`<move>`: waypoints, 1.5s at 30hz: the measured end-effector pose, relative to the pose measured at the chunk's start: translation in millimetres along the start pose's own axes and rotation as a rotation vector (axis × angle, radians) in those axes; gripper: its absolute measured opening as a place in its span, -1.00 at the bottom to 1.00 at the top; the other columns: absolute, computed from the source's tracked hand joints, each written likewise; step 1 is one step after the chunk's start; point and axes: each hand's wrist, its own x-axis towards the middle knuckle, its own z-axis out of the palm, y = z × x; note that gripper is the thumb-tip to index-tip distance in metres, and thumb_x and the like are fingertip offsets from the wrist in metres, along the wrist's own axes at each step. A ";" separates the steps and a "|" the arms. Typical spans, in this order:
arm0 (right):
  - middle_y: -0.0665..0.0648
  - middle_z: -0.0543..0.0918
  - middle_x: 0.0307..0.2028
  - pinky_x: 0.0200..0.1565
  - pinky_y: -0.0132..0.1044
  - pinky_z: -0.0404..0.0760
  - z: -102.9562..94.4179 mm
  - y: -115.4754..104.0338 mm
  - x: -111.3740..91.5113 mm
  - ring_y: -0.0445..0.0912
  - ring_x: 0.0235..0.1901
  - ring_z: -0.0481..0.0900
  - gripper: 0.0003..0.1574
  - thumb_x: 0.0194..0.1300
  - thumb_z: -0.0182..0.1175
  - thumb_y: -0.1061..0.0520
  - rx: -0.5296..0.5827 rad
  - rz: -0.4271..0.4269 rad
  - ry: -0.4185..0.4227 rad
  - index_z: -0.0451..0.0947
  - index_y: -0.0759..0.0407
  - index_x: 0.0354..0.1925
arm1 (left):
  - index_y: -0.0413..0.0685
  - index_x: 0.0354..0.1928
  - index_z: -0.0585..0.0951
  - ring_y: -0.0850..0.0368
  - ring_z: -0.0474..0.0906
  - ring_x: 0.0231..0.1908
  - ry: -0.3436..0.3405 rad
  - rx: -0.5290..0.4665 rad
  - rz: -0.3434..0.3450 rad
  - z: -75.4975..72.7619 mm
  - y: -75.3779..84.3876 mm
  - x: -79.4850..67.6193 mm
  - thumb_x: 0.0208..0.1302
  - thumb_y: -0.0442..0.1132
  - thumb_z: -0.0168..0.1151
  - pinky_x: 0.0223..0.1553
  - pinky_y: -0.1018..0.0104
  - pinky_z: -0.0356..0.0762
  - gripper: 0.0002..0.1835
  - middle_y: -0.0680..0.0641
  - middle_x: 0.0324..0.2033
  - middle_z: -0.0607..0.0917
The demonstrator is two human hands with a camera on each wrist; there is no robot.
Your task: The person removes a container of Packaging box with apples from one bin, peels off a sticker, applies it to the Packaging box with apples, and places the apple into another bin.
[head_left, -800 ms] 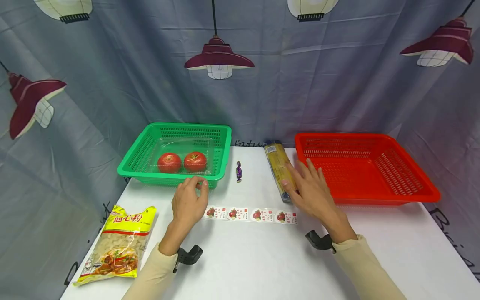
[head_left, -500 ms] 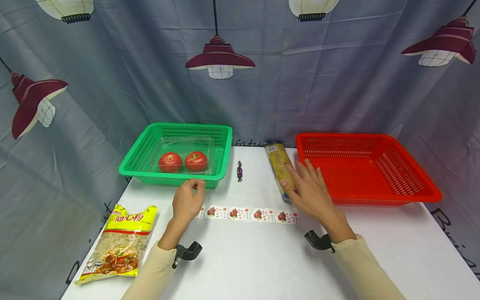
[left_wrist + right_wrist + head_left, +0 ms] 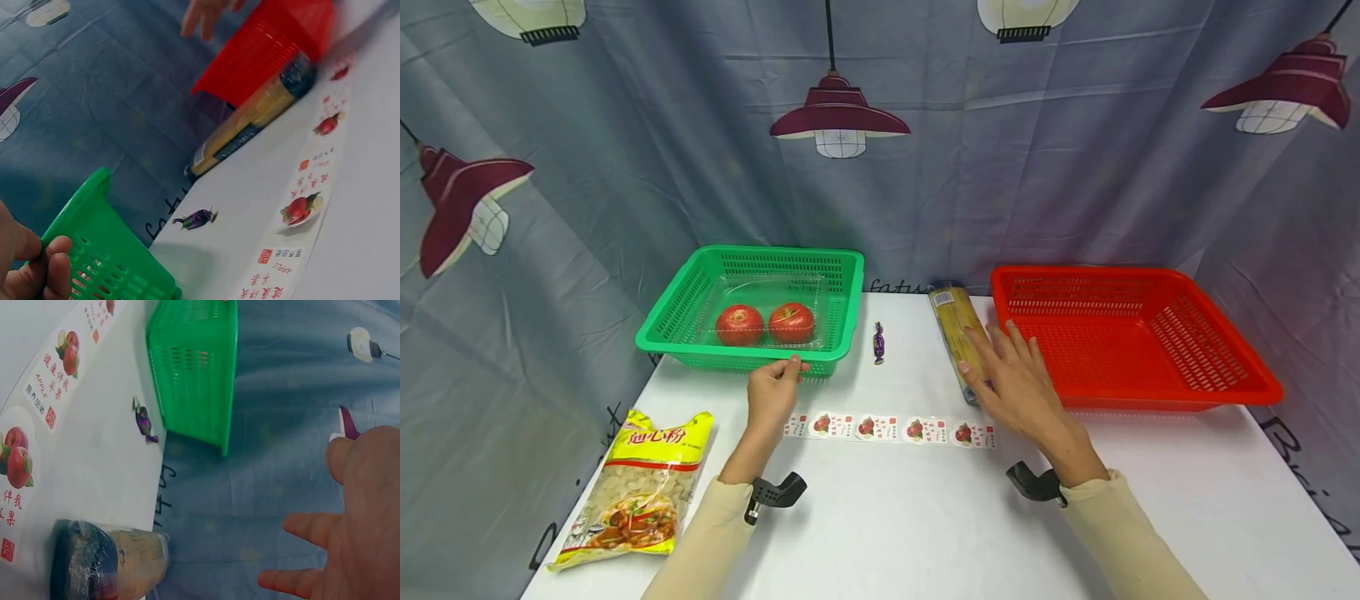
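My left hand (image 3: 771, 400) pinches the front rim of a green plastic basket (image 3: 662, 335), thumb on top and fingers curled beneath. In the left wrist view, the green rim runs between the thumb and the fingers (image 3: 57, 269). Two red apples (image 3: 740, 325) sit inside under a clear plastic container. With its fingers spread, my right hand (image 3: 1022, 392) overlaps the pack of spaghetti (image 3: 958, 329) and the near left corner of the red basket (image 3: 1180, 400). The right wrist view shows that hand raised, with nothing in it, and the spaghetti pack (image 3: 134, 562) lying below.
A strip of apple stickers (image 3: 880, 427) lies across the table in front of the hands. A purple wrapped candy (image 3: 878, 343) is between the green basket and the spaghetti. A yellow bag of macaroni (image 3: 636, 492) lies at the left edge. A grey curtain (image 3: 925, 208) hangs behind.
My left hand has shifted slightly left and its thumb and fingers have closed on the green basket's front rim. The right hand has barely moved.
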 end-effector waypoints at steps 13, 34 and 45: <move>0.36 0.14 0.44 0.33 0.31 -0.21 11.7 -19.1 13.9 0.31 0.45 -0.13 -0.17 0.43 -0.05 -0.32 0.025 -0.023 -0.034 0.19 0.05 0.48 | -0.35 -0.18 0.70 0.03 0.40 -0.13 -0.057 -0.135 -0.108 -3.7 4.1 1.7 0.48 -0.17 0.07 -0.08 0.17 0.23 -0.64 -0.15 -0.37 0.60; 0.26 0.27 0.40 0.35 0.28 -0.14 53.6 -99.6 66.8 0.21 0.45 -0.02 -0.22 0.49 -0.19 -0.36 0.072 -0.141 -0.171 0.15 -0.08 0.51 | -0.31 -0.21 0.72 0.05 0.40 -0.18 -0.058 -0.150 -0.103 -4.9 2.4 3.0 0.47 -0.17 0.09 -0.15 0.19 0.24 -0.66 -0.18 -0.37 0.63; 0.24 0.25 0.41 0.35 0.27 -0.13 64.9 -123.7 88.7 0.21 0.46 -0.04 -0.23 0.50 -0.24 -0.37 0.067 -0.177 -0.233 0.13 -0.11 0.51 | -0.35 -0.21 0.71 0.04 0.39 -0.19 -0.065 -0.155 -0.083 -3.9 0.0 4.1 0.46 -0.18 0.09 -0.14 0.18 0.24 -0.66 -0.23 -0.35 0.63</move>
